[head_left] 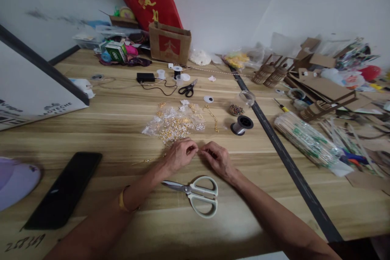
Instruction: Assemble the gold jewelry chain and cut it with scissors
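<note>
My left hand (182, 154) and my right hand (217, 158) meet at the fingertips over the table, both pinched. Whatever lies between the fingers is too small to make out. Just beyond my left hand spreads a pile of gold and clear beads (175, 130) on crumpled clear plastic bags (150, 125). Scissors with pale handles (195, 191) lie below the hands, blades pointing left. A gold chain (215, 121) rests beyond my right hand, and a spool of thin wire or thread (241, 125) stands to its right. Gold bits (146, 161) lie left of my left wrist.
A black phone (63, 191) lies at the left. Farther back are black scissors (188, 88), a black adapter (145, 77) and a tipped clear jar of dark beads (237, 109). Bundled sticks in plastic (307, 138) and cardboard pieces crowd the right. A paper bag (170, 44) stands behind.
</note>
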A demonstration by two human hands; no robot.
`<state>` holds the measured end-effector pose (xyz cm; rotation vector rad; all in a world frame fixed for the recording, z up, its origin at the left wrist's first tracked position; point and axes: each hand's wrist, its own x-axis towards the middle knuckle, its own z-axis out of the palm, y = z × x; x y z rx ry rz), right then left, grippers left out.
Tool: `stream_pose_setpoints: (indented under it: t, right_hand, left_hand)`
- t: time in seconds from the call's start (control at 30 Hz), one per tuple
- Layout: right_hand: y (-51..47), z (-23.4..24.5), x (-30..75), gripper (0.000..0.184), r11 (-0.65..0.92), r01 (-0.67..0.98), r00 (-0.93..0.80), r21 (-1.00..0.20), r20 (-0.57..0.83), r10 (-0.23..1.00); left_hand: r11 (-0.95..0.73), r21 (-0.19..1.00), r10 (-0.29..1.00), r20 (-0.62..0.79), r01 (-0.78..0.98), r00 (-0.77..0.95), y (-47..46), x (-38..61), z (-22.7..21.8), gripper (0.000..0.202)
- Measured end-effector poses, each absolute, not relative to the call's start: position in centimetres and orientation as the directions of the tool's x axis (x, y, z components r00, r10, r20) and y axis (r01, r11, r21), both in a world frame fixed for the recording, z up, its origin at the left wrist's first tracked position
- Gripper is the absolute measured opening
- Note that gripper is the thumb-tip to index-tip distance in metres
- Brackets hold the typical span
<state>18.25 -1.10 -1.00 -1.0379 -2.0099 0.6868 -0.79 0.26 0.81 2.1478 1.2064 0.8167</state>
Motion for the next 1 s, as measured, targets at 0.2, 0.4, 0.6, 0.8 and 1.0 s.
stream_pose_setpoints:
  t: [0.2,0.4,0.6,0.8,1.0]
  right_hand:
    - [-1.1,-1.2,18.3,0.011,0.55,0.449,-0.397,-0.704,0.394,0.829]
    - [-1.3,-0.8,18.2,0.016,0.514,0.444,-0.381,-0.734,0.365,0.85]
    - [-1.0,0.6,18.5,0.026,0.11,0.164,-0.387,-0.98,0.038,0.921]
    - [-0.5,1.0,18.9,0.028,-0.142,0.041,-0.453,-0.989,-0.146,0.879]
    - [-0.3,0.5,19.3,0.025,-0.385,-0.115,-0.588,-0.916,-0.25,0.769]
  left_hand:
    - [-0.445,0.72,0.878,0.233,0.533,0.419,0.1,-0.6,0.7,0.012]
    - [-0.442,0.715,0.881,0.233,0.541,0.411,0.2,-0.7,0.5,0.011]
    - [-0.381,0.73,0.925,0.29,0.567,0.247,1.3,-1.6,-0.2,0.012]
    - [-0.424,0.606,0.905,0.31,0.673,0.29,1.9,-2.1,-0.9,0.01]
    - [-0.562,0.47,0.827,0.296,0.681,0.478,1.5,-1.9,-0.1,0.011]
